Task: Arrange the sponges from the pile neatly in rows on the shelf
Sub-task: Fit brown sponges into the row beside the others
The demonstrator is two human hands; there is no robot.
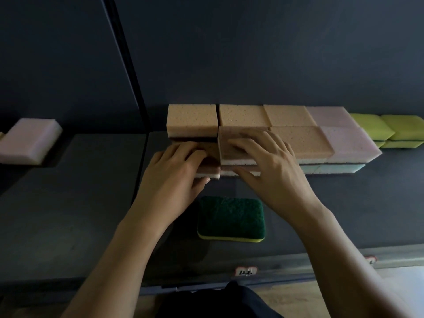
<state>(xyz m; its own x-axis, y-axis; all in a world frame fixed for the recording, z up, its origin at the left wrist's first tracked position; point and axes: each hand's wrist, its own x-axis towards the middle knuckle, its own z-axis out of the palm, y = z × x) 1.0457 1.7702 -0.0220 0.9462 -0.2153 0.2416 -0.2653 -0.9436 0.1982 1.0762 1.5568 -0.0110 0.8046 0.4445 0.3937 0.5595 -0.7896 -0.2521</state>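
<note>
Rows of stacked sponges run along the back of the dark shelf [344, 214]: orange sponges [243, 115], pink sponges [344, 138] and yellow-green sponges [390, 127] further right. My left hand [174, 171] lies on a low brown-topped sponge [207, 172] at the front left of the stack, fingers on top and thumb at its front edge. My right hand [268, 161] rests on the taller front stack [223, 145] beside it, fingers spread over the top and thumb against the front face. A green scouring sponge [230, 218] with a yellow base lies alone in front.
A pink sponge [29, 141] sits on the neighbouring shelf section at far left, beyond a dark vertical divider [135, 92]. The shelf's front rail carries small price labels [245, 271]. A dark back panel [252, 53] rises behind the rows.
</note>
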